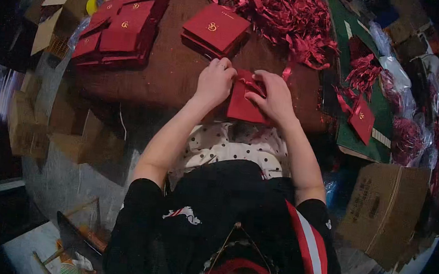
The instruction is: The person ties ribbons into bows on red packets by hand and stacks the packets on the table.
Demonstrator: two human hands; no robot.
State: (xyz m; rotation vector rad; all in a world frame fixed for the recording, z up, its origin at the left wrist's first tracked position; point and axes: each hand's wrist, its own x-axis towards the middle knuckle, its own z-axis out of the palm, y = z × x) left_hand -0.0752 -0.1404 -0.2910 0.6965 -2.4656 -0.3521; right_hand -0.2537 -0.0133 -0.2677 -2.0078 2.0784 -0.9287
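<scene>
A flat red gift bag lies at the table's near edge, in front of my body. Across its upper part runs a red ribbon. My left hand is closed at the upper left of the bag, its fingertips pinched where the ribbon begins. On the other side, my right hand curves over the bag, thumb and forefinger closed round the ribbon. The exact grip is partly hidden by the fingers. Just beyond my hands sits a small stack of red bags with gold print.
More red gold-printed bags are piled at the table's left. A heap of red ribbons covers the far side. At right, a finished-looking red bag with ribbon lies on a green board. Cardboard boxes stand around.
</scene>
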